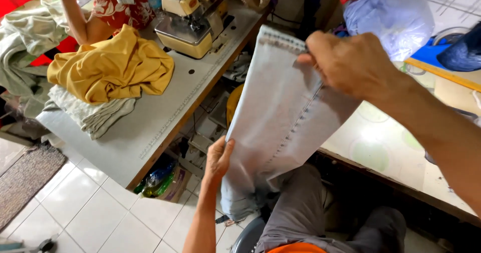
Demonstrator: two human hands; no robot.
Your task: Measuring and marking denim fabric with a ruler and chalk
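- The right hand [350, 62] is closed on the upper end of a pale blue denim piece [280, 117], pinching it along the stitched seam near the hemmed edge.
- The left hand [219, 158] grips the same cloth lower down at its left edge, thumb on the front, fingers behind.
- Between the two hands the denim is held taut in the air, slanting over the person's lap and grey trousers [305, 208], between the two work surfaces.
- To the left, a grey tabletop [150, 128] carries a cream overlock sewing machine [193, 17], a crumpled yellow garment [112, 67] and folded pale cloth [92, 112] under it.
- Another person's arm [75, 17] rests by the yellow garment.
- On the right, a glossy tabletop [376, 148] sits below a light blue plastic bag [391, 17].
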